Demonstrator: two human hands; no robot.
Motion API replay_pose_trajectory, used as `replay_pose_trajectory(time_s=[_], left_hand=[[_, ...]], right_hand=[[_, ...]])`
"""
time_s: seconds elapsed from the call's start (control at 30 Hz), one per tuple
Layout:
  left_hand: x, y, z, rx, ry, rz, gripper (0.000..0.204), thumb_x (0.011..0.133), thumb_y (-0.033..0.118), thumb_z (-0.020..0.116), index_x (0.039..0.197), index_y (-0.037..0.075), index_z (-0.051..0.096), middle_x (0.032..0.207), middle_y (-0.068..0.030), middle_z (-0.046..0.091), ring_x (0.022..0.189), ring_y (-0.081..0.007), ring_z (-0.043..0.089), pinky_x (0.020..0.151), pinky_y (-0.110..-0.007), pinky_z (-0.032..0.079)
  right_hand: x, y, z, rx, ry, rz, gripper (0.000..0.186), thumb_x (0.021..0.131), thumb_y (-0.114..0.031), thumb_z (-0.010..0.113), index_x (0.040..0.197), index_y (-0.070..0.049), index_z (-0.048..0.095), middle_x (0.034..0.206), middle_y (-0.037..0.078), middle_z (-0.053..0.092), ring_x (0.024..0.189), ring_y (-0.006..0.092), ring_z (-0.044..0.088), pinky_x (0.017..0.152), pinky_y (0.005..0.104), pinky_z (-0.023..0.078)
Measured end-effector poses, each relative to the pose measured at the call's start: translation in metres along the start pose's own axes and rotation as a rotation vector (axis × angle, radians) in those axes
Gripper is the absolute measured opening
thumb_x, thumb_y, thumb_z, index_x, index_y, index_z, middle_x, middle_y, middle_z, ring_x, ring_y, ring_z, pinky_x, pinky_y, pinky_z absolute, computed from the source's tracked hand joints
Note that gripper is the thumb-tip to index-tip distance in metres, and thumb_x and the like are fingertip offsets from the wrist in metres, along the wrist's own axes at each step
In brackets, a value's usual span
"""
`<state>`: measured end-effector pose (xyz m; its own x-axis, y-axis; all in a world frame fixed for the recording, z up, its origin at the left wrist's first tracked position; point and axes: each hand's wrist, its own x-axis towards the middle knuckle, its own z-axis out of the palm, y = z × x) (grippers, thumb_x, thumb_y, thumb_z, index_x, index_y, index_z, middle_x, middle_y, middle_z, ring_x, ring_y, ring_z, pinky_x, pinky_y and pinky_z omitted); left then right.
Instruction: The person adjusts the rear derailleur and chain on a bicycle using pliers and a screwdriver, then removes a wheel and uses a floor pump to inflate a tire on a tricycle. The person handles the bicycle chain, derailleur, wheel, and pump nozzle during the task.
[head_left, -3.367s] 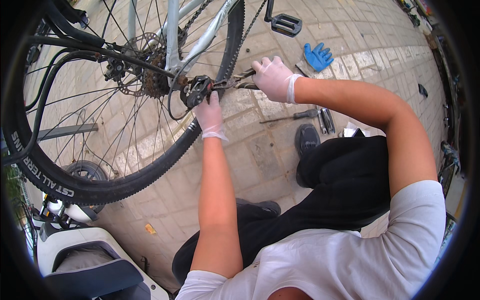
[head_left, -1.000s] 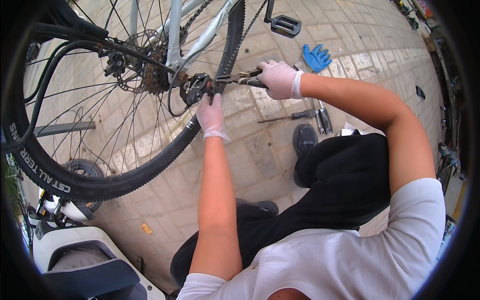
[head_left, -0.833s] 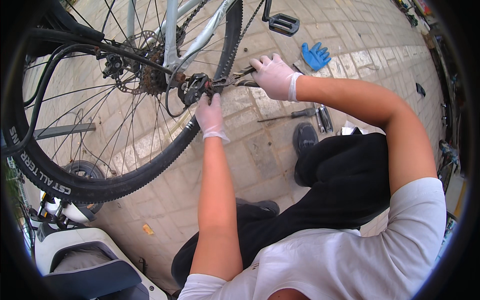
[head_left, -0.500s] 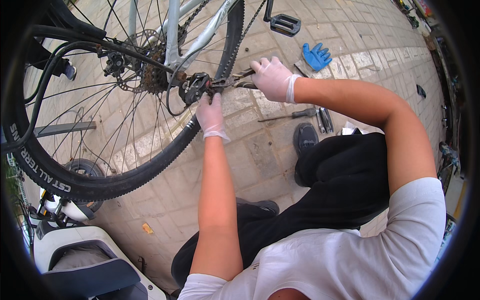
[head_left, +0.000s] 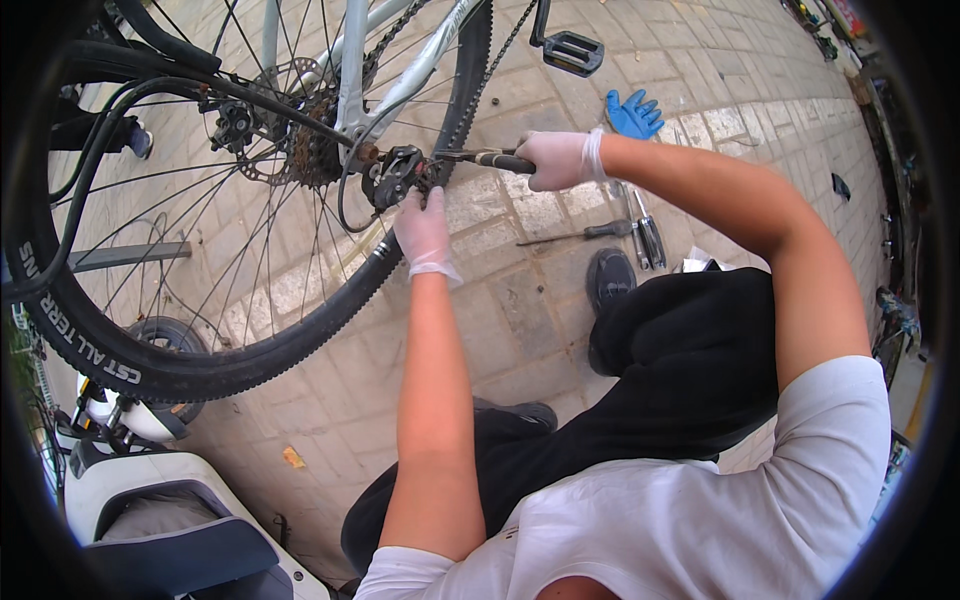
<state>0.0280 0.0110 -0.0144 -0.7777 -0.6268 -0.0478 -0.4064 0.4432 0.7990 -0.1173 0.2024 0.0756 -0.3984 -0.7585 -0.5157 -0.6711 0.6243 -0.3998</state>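
Observation:
My left hand (head_left: 424, 236), in a thin whitish glove, pinches the lower part of the rear derailleur (head_left: 396, 178) on a bicycle with a pale frame (head_left: 418, 62). In my right hand (head_left: 562, 160), gloved the same way, is a pair of pliers (head_left: 498, 160) with dark handles. Its handles are squeezed close together, and the jaws reach in beside the derailleur. What the jaws bite on, if anything, is too small to tell. Close by are the rusty cassette (head_left: 314, 150) and the knobbly rear tyre (head_left: 225, 372).
On the paving lie a blue glove (head_left: 634, 114), a screwdriver (head_left: 606, 230) and other hand tools (head_left: 648, 235). A pedal (head_left: 572, 53) hangs at the top. A white and grey scooter (head_left: 160, 470) stands at lower left. Another person's dark shoe (head_left: 140, 141) shows behind the wheel.
My right hand has turned and shifted slightly right and down. The pliers' handles, spread before, are now together. My left hand stays at the derailleur.

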Motion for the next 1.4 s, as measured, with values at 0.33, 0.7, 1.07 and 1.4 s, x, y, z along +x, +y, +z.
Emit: replay_pose_trajectory(time_s=[0.33, 0.7, 1.07, 1.4], left_hand=[[-0.002, 0.001, 0.001, -0.053, 0.015, 0.002, 0.032, 0.085, 0.028, 0.064, 0.095, -0.003, 0.066, 0.08, -0.0208, 0.067, 0.076, -0.0346, 0.065, 0.071, -0.041, 0.048], [-0.004, 0.008, -0.004, -0.009, -0.003, -0.014, 0.031, 0.085, 0.027, 0.063, 0.096, -0.002, 0.066, 0.084, -0.0219, 0.067, 0.08, -0.0362, 0.065, 0.073, -0.041, 0.048], [-0.002, 0.004, -0.003, -0.036, -0.036, -0.023, 0.031, 0.086, 0.025, 0.063, 0.097, -0.004, 0.066, 0.086, -0.0224, 0.067, 0.083, -0.0362, 0.065, 0.075, -0.041, 0.047], [-0.004, 0.008, -0.003, -0.047, 0.014, 0.013, 0.03, 0.086, 0.024, 0.063, 0.097, -0.004, 0.066, 0.083, -0.0219, 0.067, 0.078, -0.0357, 0.065, 0.072, -0.041, 0.048]], right_hand=[[-0.019, -0.028, 0.015, -0.602, 0.319, -0.009, 0.029, 0.071, -0.013, 0.061, 0.099, -0.004, 0.066, 0.12, 0.017, 0.052, 0.105, 0.0299, 0.052, 0.083, 0.0409, 0.042], [-0.005, -0.017, 0.008, -0.429, 0.241, -0.073, 0.016, 0.068, -0.008, 0.06, 0.08, -0.003, 0.067, 0.104, 0.019, 0.057, 0.09, 0.0325, 0.058, 0.074, 0.0422, 0.047], [0.005, 0.004, -0.013, 0.387, -0.334, 0.047, 0.028, 0.079, -0.018, 0.06, 0.101, -0.002, 0.067, 0.101, 0.016, 0.063, 0.084, 0.0272, 0.064, 0.073, 0.0399, 0.052], [-0.016, -0.018, 0.02, -0.572, 0.42, -0.107, 0.026, 0.072, -0.012, 0.061, 0.096, -0.006, 0.067, 0.111, 0.016, 0.053, 0.104, 0.0306, 0.053, 0.079, 0.0427, 0.043]])
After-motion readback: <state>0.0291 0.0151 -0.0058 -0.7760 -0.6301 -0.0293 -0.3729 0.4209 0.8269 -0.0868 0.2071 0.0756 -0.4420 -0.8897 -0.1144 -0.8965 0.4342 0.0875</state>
